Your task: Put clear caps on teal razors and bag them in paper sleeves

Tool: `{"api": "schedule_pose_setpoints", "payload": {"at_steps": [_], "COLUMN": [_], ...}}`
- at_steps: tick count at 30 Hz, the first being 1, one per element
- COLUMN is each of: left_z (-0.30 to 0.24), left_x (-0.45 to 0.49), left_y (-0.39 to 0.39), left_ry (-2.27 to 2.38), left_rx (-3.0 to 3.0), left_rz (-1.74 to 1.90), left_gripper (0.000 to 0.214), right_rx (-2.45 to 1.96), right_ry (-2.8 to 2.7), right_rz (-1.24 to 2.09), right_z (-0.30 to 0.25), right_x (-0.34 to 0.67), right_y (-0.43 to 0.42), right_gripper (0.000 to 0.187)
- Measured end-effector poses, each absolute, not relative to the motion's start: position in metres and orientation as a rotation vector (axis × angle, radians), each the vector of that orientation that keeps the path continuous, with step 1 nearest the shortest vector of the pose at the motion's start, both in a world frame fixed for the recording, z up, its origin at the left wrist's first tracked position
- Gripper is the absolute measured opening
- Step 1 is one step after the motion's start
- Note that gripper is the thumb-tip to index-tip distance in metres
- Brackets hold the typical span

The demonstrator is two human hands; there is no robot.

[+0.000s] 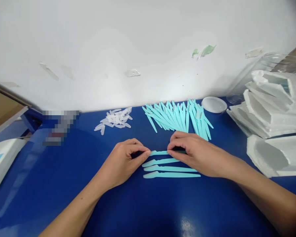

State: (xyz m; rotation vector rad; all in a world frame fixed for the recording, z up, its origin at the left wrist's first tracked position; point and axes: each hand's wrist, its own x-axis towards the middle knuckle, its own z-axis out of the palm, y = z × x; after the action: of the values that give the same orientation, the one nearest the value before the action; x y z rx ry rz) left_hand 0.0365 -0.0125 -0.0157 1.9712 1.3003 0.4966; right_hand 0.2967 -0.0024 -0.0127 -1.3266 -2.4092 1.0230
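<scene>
My left hand [124, 159] and my right hand [194, 151] both pinch one teal plastic stick [159, 153] lying on the blue table [143, 204]. The left fingertips close on its left tip, where a clear cap sits; the right fingers grip its handle. Three more teal sticks [170, 169] lie in a neat row just below it, parallel to each other. Behind the hands a fan-shaped pile of teal sticks [177, 117] rests near the wall. A heap of small clear plastic caps [114, 119] lies to its left.
A white round lid [214, 104] sits right of the teal pile. Stacked white plastic bags [271, 115] fill the right side, with a clear container [278, 62] behind them. A white device [0, 161] lies at the left edge. A white wall [138, 49] closes the back.
</scene>
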Motion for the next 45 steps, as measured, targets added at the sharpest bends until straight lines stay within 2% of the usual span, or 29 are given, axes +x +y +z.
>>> {"api": "schedule_pose_setpoints", "payload": {"at_steps": [5, 11, 17, 22, 28, 30, 33, 39, 45], "left_z": [-0.016, -0.01, -0.017, -0.024, -0.02, -0.018, -0.015, -0.009, -0.013], "left_x": [0.029, 0.027, -0.014, -0.069, -0.089, -0.089, -0.084, -0.049, -0.012], "left_y": [-0.013, -0.015, 0.016, 0.038, 0.039, 0.038, 0.036, 0.026, 0.01], "left_ry": [1.305, 1.176, 1.683, 2.126, 1.992, 1.999, 2.039, 2.111, 1.835], "left_rx": [2.092, 2.087, 2.231, 2.21, 2.091, 2.085, 2.084, 2.209, 2.41], "left_rz": [0.384, 0.331, 0.83, 0.617, 0.501, 0.465, 0.364, 0.153, 0.122], "left_gripper": [0.025, 0.024, 0.029, 0.035, 0.038, 0.044, 0.048, 0.032, 0.047], "right_rx": [-1.38, -1.265, -1.732, -1.804, -1.776, -1.702, -1.577, -1.557, -1.451], "right_ry": [-2.495, -2.561, -2.385, -2.473, -2.416, -2.374, -2.309, -2.095, -1.959], "right_rz": [0.896, 0.959, 0.178, 0.11, 0.053, 0.103, 0.397, 1.16, 1.444], "right_z": [-0.015, -0.006, -0.011, -0.018, 0.0, 0.009, 0.017, 0.004, -0.008], "right_x": [0.292, 0.293, 0.28, 0.267, 0.273, 0.279, 0.287, 0.295, 0.303], "right_y": [-0.005, -0.004, 0.041, 0.067, 0.051, 0.037, 0.013, -0.01, -0.003], "right_gripper": [0.026, 0.029, 0.027, 0.021, 0.025, 0.024, 0.022, 0.029, 0.028]}}
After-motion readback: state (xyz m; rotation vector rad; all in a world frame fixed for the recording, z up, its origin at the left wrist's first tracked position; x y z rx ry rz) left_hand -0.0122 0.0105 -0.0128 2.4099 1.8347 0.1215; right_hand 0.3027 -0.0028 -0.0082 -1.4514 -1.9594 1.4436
